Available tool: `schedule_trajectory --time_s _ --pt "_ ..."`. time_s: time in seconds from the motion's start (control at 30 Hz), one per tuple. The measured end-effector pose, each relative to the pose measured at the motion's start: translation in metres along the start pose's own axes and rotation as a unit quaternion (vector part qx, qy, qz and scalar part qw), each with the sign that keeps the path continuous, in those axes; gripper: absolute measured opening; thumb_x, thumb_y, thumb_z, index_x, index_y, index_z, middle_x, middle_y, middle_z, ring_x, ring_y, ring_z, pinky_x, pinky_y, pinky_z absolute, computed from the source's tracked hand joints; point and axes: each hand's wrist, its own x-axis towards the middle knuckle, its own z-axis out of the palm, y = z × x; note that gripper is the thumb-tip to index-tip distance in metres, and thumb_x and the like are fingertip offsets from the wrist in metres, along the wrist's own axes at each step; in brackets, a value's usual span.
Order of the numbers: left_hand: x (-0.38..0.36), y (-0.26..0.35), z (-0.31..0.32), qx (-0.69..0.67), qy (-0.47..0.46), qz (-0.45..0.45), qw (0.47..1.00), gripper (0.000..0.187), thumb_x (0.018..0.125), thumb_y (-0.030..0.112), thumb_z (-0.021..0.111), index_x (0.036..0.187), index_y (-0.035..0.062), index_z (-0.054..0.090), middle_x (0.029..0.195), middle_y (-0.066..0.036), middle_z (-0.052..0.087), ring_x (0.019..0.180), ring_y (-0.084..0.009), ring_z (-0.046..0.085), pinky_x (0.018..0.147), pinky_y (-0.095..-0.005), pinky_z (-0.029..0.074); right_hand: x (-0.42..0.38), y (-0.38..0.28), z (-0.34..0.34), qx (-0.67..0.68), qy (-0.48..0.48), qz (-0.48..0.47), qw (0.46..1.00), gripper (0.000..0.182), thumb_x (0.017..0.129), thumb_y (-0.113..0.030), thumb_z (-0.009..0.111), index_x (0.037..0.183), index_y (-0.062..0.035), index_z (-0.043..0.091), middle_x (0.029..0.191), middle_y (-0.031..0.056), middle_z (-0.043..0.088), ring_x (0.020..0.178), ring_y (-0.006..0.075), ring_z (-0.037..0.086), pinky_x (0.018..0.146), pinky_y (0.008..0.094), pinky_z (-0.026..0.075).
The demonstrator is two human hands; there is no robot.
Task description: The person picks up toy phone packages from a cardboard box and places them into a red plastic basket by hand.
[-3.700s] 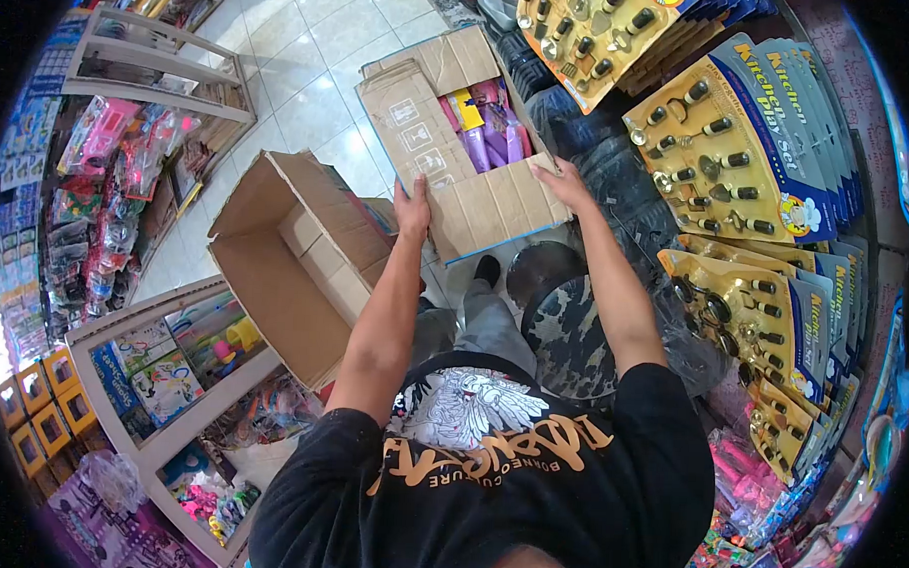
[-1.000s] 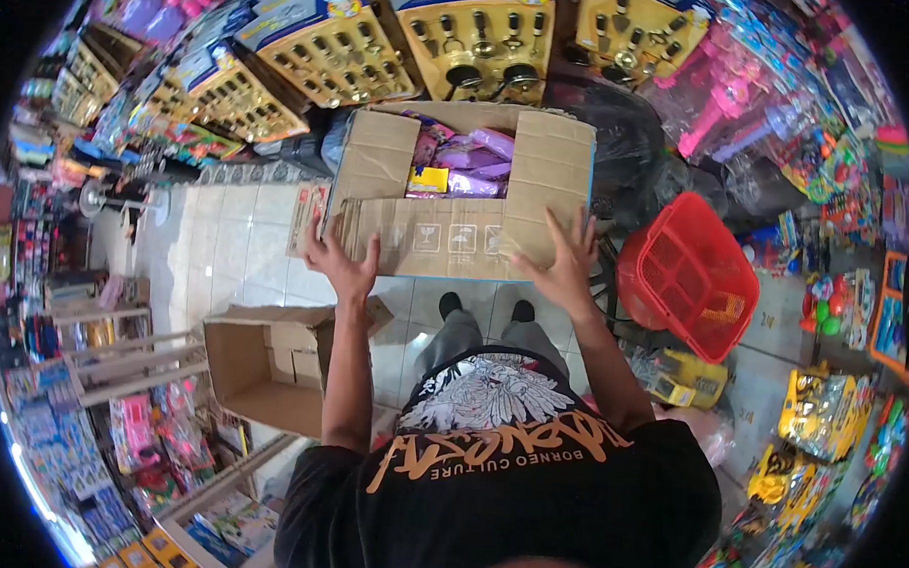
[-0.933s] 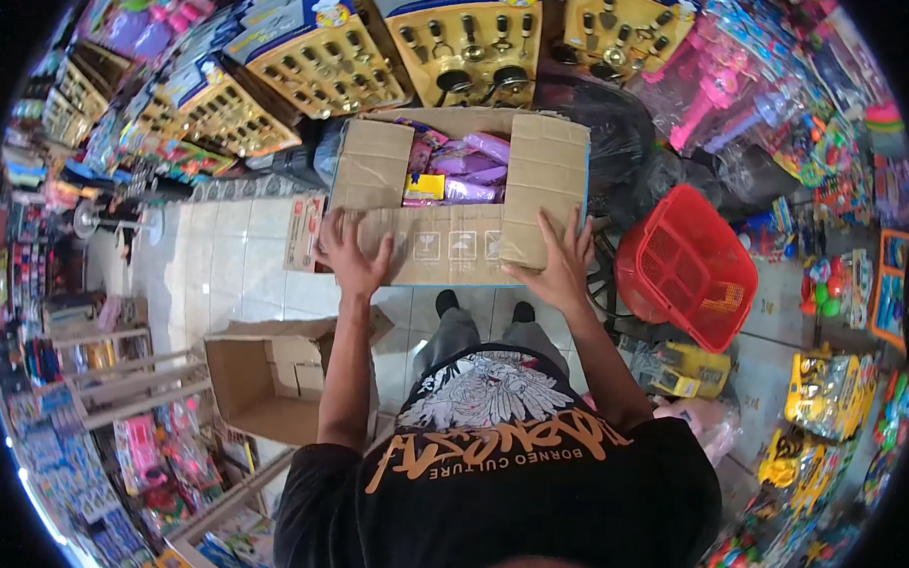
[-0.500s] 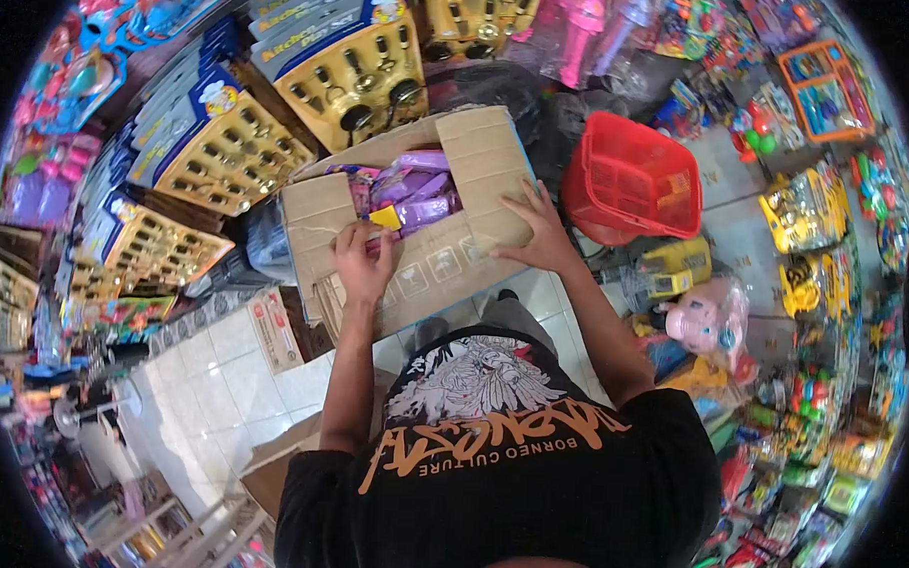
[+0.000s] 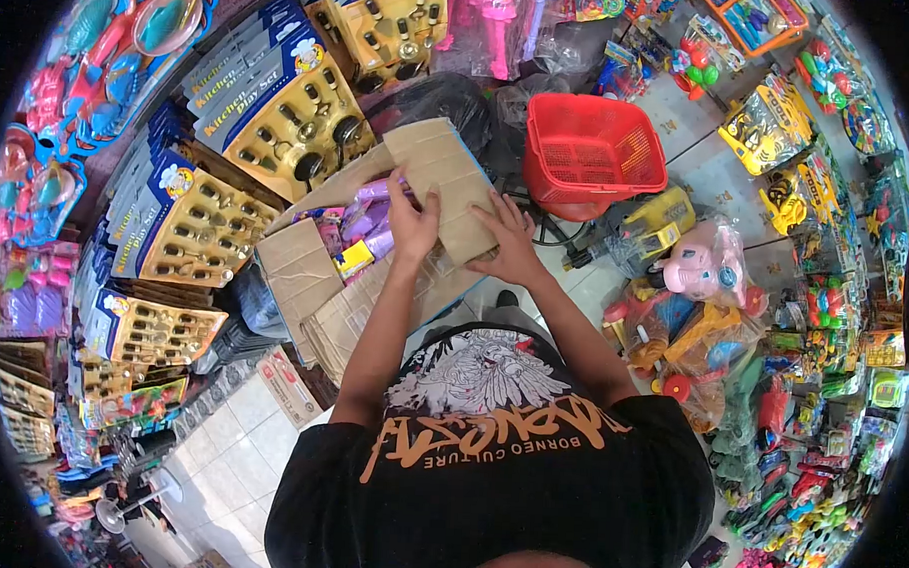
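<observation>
A cardboard box (image 5: 379,306) lies in front of me with its top flaps parted. Inside it are purple packaged items (image 5: 367,221) and a small yellow piece (image 5: 355,258). My left hand (image 5: 414,222) is closed at the inner edge of the right-hand box flap (image 5: 448,174), its fingers partly hidden there. At the flap's outer lower corner is my right hand (image 5: 508,244), fingers across the cardboard and thumb near the lower edge. Another flap (image 5: 297,263) covers the box's left end.
A red plastic basket (image 5: 594,154) stands right of the box. Carded kitchen play sets (image 5: 295,128) hang at the left. Bagged toys, including a pink one (image 5: 700,268), lie at the right. A flat printed carton (image 5: 289,386) lies on the tiled floor (image 5: 234,437).
My left hand has moved from the yellow piece to the right flap. My right hand has shifted along the flap's outer side, and the flap's angle has changed. The view has turned.
</observation>
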Motion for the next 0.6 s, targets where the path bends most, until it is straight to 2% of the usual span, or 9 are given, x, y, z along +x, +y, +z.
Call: schedule_trajectory --time_s 0.07,0.1,0.17,0.2,0.3,0.4,0.47,0.57,0.6 --pt "-0.002 0.022 0.004 -0.055 0.007 -0.012 0.998 0.060 0.081 0.006 0.062 0.131 0.0059 0.029 0.106 -0.016 0.055 0.079 -0.0189 0.060 0.067 -0.0325 0.050 0.000 0.017 0.006 0.023 0.084 -0.046 0.995 0.076 0.062 -0.039 0.078 0.127 -0.0141 0.050 0.139 0.0161 0.036 0.130 0.0311 0.031 0.104 0.0486 0.021" --pt "-0.003 0.030 0.007 -0.126 -0.022 -0.027 0.991 0.061 0.082 0.004 0.060 0.133 0.0059 0.026 0.109 -0.015 0.054 0.080 -0.0178 0.059 0.070 -0.0325 0.049 0.003 0.028 0.011 0.025 0.079 -0.052 0.995 0.076 0.062 -0.039 0.078 0.127 -0.0141 0.050 0.139 0.0161 0.036 0.130 0.0311 0.031 0.104 0.0486 0.021" --pt "-0.004 0.033 0.005 -0.207 -0.077 -0.009 0.975 0.063 0.084 0.005 0.058 0.135 0.0060 0.021 0.107 -0.014 0.054 0.083 -0.0157 0.057 0.076 -0.0313 0.046 0.010 0.049 0.019 0.284 0.193 -0.028 0.939 0.046 0.078 -0.025 0.067 0.116 -0.0019 0.056 0.122 0.0142 0.053 0.114 0.0250 0.050 0.094 0.0353 0.038" --pt "-0.005 0.032 0.002 -0.205 -0.071 -0.012 0.976 0.063 0.084 0.005 0.058 0.135 0.0060 0.021 0.107 -0.014 0.054 0.083 -0.0157 0.057 0.076 -0.0313 0.046 0.012 0.049 0.013 0.286 0.187 -0.030 0.939 0.046 0.078 -0.025 0.067 0.116 -0.0019 0.056 0.122 0.0142 0.053 0.114 0.0250 0.050 0.094 0.0353 0.038" --pt "-0.014 0.026 -0.014 -0.126 -0.091 0.005 0.988 0.061 0.085 0.008 0.058 0.135 0.0058 0.023 0.106 -0.015 0.055 0.084 -0.0166 0.057 0.078 -0.0315 0.045 0.012 0.047 -0.008 0.373 0.269 0.082 0.884 0.027 0.087 -0.017 0.059 0.106 0.0027 0.060 0.107 0.0113 0.062 0.097 0.0179 0.058 0.082 0.0295 0.045" --pt "-0.036 0.013 -0.052 0.066 -0.030 0.043 0.996 0.038 0.082 0.010 0.061 0.117 0.0022 0.049 0.100 -0.013 0.059 0.084 -0.0206 0.059 0.078 -0.0330 0.045 0.013 0.074 -0.007 0.420 0.265 0.154 0.854 0.027 0.091 -0.021 0.055 0.107 0.0002 0.059 0.104 0.0060 0.061 0.089 0.0122 0.056 0.079 0.0272 0.045" --pt "-0.053 0.009 -0.093 0.212 0.028 0.103 0.971 0.036 0.077 0.010 0.065 0.110 0.0012 0.054 0.096 -0.014 0.061 0.085 -0.0248 0.060 0.077 -0.0327 0.045 0.008 0.084 0.002 0.571 0.264 0.225 0.744 0.030 0.091 -0.022 0.055 0.112 -0.0014 0.055 0.100 0.0046 0.061 0.085 0.0117 0.056 0.074 0.0270 0.046" --pt "-0.082 0.015 -0.152 0.260 0.061 0.046 0.963 0.039 0.075 0.016 0.066 0.111 0.0050 0.055 0.108 -0.014 0.058 0.098 -0.0284 0.056 0.084 -0.0438 0.041 -0.010 0.088 0.003 0.609 0.209 0.280 0.712 0.031 0.090 -0.024 0.056 0.115 -0.0063 0.049 0.099 0.0045 0.058 0.086 0.0145 0.056 0.071 0.0310 0.049" --pt "-0.094 0.017 -0.166 0.364 0.106 -0.005 0.925 0.042 0.076 0.020 0.066 0.115 0.0084 0.054 0.115 -0.015 0.053 0.106 -0.0303 0.051 0.087 -0.0508 0.036 -0.016 0.092 0.006 0.621 0.182 0.306 0.698 0.034 0.089 -0.025 0.056 0.115 -0.0070 0.046 0.101 0.0052 0.056 0.089 0.0171 0.057 0.073 0.0341 0.050"
